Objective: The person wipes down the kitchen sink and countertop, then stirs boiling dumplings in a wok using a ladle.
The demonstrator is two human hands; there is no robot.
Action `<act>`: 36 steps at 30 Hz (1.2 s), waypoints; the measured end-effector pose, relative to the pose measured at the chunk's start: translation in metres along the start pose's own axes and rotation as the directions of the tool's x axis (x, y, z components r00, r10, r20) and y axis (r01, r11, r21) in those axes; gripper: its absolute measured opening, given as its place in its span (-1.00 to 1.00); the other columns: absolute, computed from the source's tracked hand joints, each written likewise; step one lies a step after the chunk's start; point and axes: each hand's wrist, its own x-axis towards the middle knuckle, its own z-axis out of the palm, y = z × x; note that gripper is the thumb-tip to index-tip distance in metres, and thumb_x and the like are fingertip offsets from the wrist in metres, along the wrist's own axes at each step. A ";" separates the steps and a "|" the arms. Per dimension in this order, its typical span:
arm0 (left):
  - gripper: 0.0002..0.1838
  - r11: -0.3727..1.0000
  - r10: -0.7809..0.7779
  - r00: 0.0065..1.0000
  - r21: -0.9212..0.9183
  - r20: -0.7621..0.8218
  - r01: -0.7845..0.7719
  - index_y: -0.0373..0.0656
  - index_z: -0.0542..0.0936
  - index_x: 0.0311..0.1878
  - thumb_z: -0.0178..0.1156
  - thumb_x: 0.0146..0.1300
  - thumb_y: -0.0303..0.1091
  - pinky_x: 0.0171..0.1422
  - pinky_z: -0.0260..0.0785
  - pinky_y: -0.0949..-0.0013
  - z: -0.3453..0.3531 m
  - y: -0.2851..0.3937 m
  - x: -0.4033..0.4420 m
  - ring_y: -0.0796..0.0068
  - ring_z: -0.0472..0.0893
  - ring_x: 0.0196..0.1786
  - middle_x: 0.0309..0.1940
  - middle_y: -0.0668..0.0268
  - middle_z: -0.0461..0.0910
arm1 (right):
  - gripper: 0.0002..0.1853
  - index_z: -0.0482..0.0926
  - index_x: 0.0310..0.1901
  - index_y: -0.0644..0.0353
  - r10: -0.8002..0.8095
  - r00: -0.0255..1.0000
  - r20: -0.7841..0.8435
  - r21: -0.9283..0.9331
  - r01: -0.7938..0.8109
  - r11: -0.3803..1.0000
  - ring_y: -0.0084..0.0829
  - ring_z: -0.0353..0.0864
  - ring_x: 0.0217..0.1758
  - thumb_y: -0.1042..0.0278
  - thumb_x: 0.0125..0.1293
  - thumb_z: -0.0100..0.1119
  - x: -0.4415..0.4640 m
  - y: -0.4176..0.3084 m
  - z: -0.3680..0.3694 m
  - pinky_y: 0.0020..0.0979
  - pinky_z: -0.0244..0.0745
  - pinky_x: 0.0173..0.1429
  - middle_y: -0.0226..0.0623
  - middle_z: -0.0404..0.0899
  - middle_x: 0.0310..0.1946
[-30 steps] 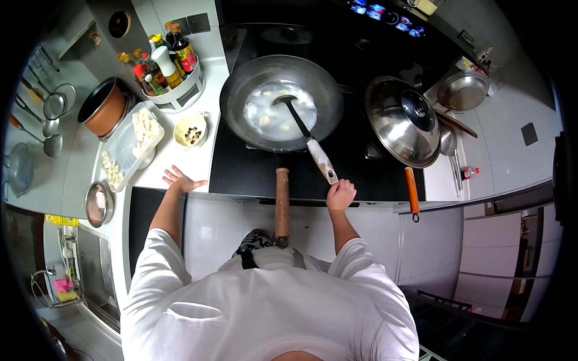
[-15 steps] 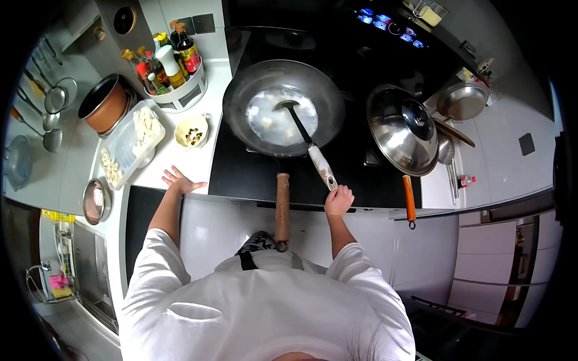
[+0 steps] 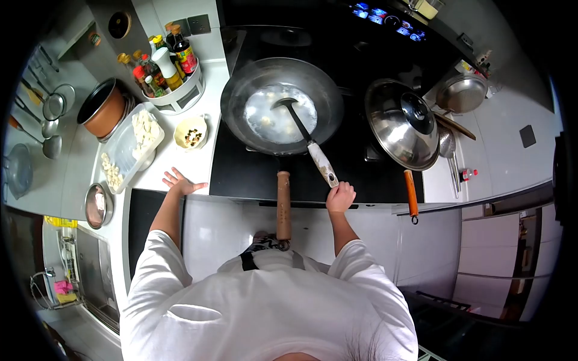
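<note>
My right hand (image 3: 341, 197) is at the stove's front edge with its fingers curled. It is right against the handle end of a cooking spatula (image 3: 320, 161); whether the fingers grip it is hidden. The spatula leans over the wok's rim, its black head in cloudy, foamy liquid with pale lumps. The wok (image 3: 325, 90) sits on the black stovetop, its wooden handle (image 3: 283, 207) pointing toward me. My left hand (image 3: 182, 182) lies flat on the white counter, fingers spread. Nearby are a small pale bowl (image 3: 179, 141) with chopped bits and a plastic tray (image 3: 125, 157) of pale dough pieces.
A domed steel lid (image 3: 394, 135) covers a pan with an orange handle (image 3: 411, 195) on the stove's right. Bottles stand in a white rack (image 3: 180, 96) at the back left. A brown pot (image 3: 102, 114) and a metal bowl (image 3: 96, 206) sit farther left.
The view has shifted slightly. Both hands and the spatula keep nearly the same places. The foam in the wok looks a little different.
</note>
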 end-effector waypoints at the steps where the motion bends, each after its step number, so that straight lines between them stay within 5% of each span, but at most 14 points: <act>1: 0.82 1.000 -0.001 1.000 0.007 -0.003 0.001 -0.31 -0.64 0.44 0.31 -0.53 0.71 0.56 -0.59 -0.18 0.000 0.000 0.000 -0.37 -0.68 0.49 0.44 -0.37 -0.69 | -0.82 0.48 -0.47 0.18 0.000 1.000 0.003 -0.004 0.000 1.000 -0.10 0.45 -0.26 0.32 0.26 0.06 0.000 0.000 0.000 -0.11 0.25 -0.18 -0.22 0.46 -0.43; 36: 0.84 1.000 0.029 0.999 0.012 -0.022 -0.029 -0.39 -0.62 0.43 0.30 -0.53 0.72 0.52 -0.70 -0.23 0.005 -0.004 0.011 -0.38 -0.74 0.46 0.41 -0.46 -0.68 | -0.82 0.48 -0.46 0.17 -0.023 0.999 -0.025 -0.006 0.023 1.000 -0.11 0.45 -0.26 0.32 0.27 0.05 -0.001 0.000 0.000 -0.12 0.23 -0.19 -0.22 0.46 -0.42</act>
